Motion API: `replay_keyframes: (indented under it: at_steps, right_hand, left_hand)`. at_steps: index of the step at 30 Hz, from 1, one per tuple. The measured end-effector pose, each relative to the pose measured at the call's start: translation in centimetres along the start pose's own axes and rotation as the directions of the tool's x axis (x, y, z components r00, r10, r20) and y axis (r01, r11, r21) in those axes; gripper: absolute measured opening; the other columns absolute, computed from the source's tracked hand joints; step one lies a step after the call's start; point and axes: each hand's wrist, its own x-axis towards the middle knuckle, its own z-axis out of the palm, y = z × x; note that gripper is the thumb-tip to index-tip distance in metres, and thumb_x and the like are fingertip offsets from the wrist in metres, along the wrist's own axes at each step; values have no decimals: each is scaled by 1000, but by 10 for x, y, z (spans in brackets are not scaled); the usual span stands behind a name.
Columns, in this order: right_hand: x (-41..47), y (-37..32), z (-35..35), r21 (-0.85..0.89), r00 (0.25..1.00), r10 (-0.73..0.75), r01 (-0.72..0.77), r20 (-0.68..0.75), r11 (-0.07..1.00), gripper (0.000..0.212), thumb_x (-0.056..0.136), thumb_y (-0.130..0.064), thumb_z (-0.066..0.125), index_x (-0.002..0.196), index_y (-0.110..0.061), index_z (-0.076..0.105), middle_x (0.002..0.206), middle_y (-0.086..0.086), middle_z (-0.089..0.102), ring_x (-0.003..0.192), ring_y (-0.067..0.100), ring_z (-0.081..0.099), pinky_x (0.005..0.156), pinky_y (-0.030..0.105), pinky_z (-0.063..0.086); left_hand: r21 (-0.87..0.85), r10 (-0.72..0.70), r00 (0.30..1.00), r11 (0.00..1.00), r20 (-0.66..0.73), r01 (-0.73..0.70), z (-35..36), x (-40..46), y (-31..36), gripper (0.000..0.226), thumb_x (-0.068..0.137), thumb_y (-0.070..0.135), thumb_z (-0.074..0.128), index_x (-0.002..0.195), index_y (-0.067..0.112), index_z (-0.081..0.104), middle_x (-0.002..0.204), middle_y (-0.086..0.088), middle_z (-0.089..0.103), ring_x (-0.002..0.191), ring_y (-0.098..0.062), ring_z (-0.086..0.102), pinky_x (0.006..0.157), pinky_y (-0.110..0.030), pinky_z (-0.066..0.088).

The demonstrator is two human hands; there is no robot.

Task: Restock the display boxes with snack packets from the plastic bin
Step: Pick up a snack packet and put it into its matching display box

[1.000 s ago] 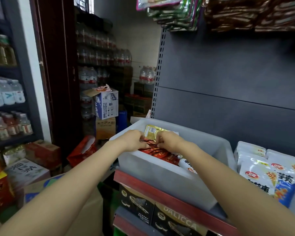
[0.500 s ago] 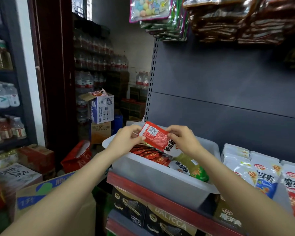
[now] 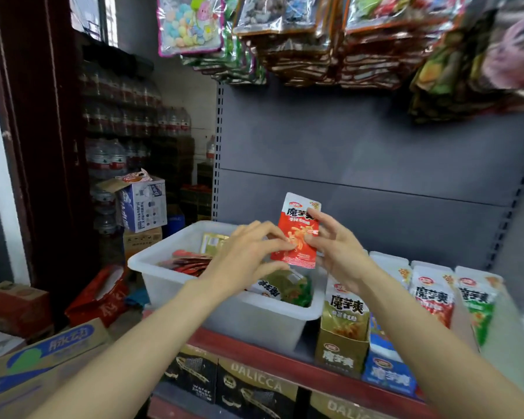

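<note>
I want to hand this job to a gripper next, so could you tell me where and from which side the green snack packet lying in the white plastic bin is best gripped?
Probably from above, pinching the upper edge of the green snack packet. It lies flat and slanted at the right end of the white plastic bin, close to the bin's walls, so a sideways approach looks blocked.

The right hand (image 3: 339,252) holds a red packet (image 3: 298,234) upright above the bin (image 3: 248,316); the left hand (image 3: 248,255) touches its lower left edge with the fingertips; display boxes (image 3: 342,343) stand just right of the bin on the shelf (image 3: 254,355).
</note>
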Motion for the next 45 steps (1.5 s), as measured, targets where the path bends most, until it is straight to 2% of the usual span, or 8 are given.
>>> replay_keyframes:
  at_steps: [5,13,17,22,30,38,42,45]
  right_hand:
    - [-26,-24,-46,-244,990,-98,72,-98,967,60,85,13,53,127,-29,54,105,-1,70,86,14,64,72,34,54]
    - [-70,-44,-122,-459,956,-215,102,-201,883,62,84,11,55,127,-33,53,99,5,70,78,14,65,63,30,55]
    - [-83,-47,-148,-535,928,-286,119,-241,837,59,84,13,54,128,-28,52,100,3,66,76,8,64,60,24,54]
    - [-88,-43,-167,-594,904,-337,124,-262,795,63,81,18,51,131,-21,50,102,4,63,73,2,63,58,22,52]
    - [-83,-28,-178,-706,900,-344,59,-269,706,64,87,6,56,137,-30,37,115,-1,56,85,6,62,59,20,55]
    - [-78,-26,-193,-837,923,-296,-46,-244,546,85,81,7,62,145,-29,19,106,-1,59,79,8,62,55,15,50]
    - [-75,-14,-202,-960,928,-312,-129,-205,249,72,75,-2,69,132,-25,31,115,6,59,103,25,56,80,40,51]
    - [-77,-7,-205,-979,939,-280,-184,-201,86,60,77,-14,72,124,-22,36,121,5,50,115,24,41,87,35,42]
  left_hand:
    - [-466,-341,931,807,133,362,19,32,37,52,82,37,68,130,38,48,114,12,49,100,-2,52,89,-9,37]
    - [-656,-307,908,629,285,418,72,88,102,61,84,13,68,135,39,45,101,5,63,75,-8,66,77,-23,55]
    - [-699,-241,912,587,332,409,89,106,134,59,91,7,57,141,33,38,101,0,62,71,-7,68,69,-15,55]
    - [-596,-264,901,680,343,426,107,119,155,80,86,12,65,147,38,21,90,5,61,85,-12,61,81,-30,53]
    - [-382,-334,871,799,360,465,127,127,161,105,82,15,71,148,36,-7,85,1,67,76,-15,66,73,-43,57]
    - [-259,-295,880,878,372,403,144,133,163,94,81,13,67,147,32,2,97,-5,67,84,-24,65,74,-43,55]
    - [-37,-265,893,954,363,298,146,128,166,72,77,27,74,136,17,34,125,-5,50,115,-25,46,92,-39,39]
    - [34,-270,893,960,360,276,147,129,163,55,79,32,71,127,19,49,128,-2,43,120,-22,38,95,-37,33]
